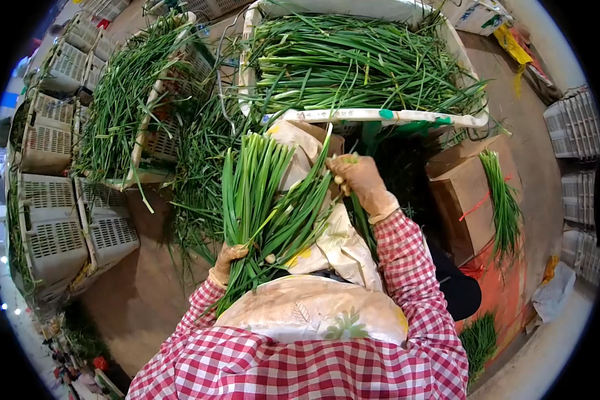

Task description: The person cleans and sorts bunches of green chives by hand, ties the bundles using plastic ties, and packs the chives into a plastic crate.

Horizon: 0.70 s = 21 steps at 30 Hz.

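A large bunch of green leafy stalks (257, 193) lies over the person's lap, white ends mixed among the leaves. Around its lower left side my left hand (228, 261), in a tan glove, is closed. My right hand (361, 181), also gloved, is closed on a few stalks just right of the bunch, pale ends showing at the fingers and leaves hanging below. Beneath the hands is a pale, stained apron (343, 247). In front stands a white crate (380, 117) filled with the same stalks (360, 63).
A second crate (142, 143) heaped with greens stands at the left, loose leaves (203, 160) beside it. Stacked crates (50, 233) line the far left. At the right, a tied bunch (502, 207) rests on a cardboard box (457, 200); another bunch (479, 343) lies lower.
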Tool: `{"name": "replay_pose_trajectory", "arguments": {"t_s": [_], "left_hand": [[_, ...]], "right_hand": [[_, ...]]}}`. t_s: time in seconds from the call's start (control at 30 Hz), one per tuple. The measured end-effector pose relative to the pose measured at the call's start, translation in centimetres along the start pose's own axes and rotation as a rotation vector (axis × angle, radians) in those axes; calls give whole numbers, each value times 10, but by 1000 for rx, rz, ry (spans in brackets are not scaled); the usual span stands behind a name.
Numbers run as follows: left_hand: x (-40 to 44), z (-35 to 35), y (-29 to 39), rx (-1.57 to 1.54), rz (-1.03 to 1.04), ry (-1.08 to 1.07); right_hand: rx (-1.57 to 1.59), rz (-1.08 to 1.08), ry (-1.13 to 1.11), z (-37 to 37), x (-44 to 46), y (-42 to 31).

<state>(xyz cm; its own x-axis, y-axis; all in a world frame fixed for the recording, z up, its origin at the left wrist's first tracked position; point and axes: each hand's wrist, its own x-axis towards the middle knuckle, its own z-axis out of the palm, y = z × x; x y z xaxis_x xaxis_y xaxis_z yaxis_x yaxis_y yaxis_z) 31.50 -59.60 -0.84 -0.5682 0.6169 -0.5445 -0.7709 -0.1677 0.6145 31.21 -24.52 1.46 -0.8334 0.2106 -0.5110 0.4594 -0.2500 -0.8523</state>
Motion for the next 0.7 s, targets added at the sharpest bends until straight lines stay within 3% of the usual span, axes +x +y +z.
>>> {"name": "replay_pose_trajectory", "arguments": {"t_s": [0.07, 0.1, 0.13, 0.17, 0.2, 0.27, 0.3, 0.33, 0.4, 0.47, 0.53, 0.6, 0.7], "left_hand": [[-1, -1, 1, -189, -133, -43], [-3, 32, 14, -186, -61, -50], [-1, 17, 7, -195, -58, -38], [7, -10, -6, -311, 3, -164], [8, -12, -9, -277, -22, -96], [11, -17, -13, -212, -78, 38], [12, -18, -16, -187, -52, 43], [13, -19, -17, -162, -55, 36], [15, -1, -6, -111, -60, 21], [12, 43, 12, -326, -122, -214], [9, 38, 12, -230, -111, -106], [10, 40, 18, -322, -180, -304], [8, 54, 23, -311, -82, -280]], "right_hand": [[119, -81, -21, -23, -1, -7], [143, -142, 67, -40, -5, -15], [162, -204, 153, -57, -9, -24], [59, -316, 370, -66, -11, -31], [-45, -427, 592, -75, -12, -35], [-65, -585, 767, -99, -2, -32], [-68, -738, 734, -97, 4, -32], [-198, -623, 780, -97, 1, -30], [-149, -436, 516, -85, 3, -23], [-166, 74, 284, -68, 1, -32], [25, 130, 156, -55, 10, -20], [119, -18, 118, -46, 21, -13], [224, -290, 166, -61, 12, -36]]}}
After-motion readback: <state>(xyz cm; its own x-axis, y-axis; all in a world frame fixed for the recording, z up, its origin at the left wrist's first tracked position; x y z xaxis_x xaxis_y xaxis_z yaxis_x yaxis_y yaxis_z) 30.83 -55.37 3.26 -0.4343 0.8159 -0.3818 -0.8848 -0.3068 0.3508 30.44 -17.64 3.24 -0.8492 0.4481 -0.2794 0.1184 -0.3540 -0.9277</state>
